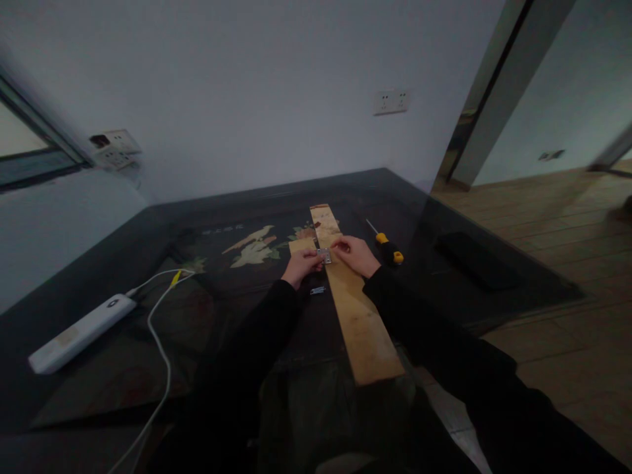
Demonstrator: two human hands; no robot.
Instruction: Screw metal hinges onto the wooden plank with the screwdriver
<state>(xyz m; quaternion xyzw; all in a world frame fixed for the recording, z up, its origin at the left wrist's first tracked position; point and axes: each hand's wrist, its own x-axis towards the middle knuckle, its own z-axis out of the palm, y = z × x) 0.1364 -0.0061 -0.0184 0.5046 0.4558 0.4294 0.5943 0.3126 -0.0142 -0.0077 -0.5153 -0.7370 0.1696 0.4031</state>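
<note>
Over a table point(266, 209) by the wall point(257, 99), left grip point(301, 264) pinches hinge point(326, 256), right grip point(358, 255) unclear.

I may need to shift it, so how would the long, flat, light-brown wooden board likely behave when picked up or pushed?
The wooden board is probably stiff, since it lies straight. It looks fairly thin, so it is likely light for its size. Being long and narrow, it may swivel if pushed at one end.

We cannot tell whether the right hand point(357, 255) pinches anything, while the bottom edge crops the white cable point(168, 372).
</note>
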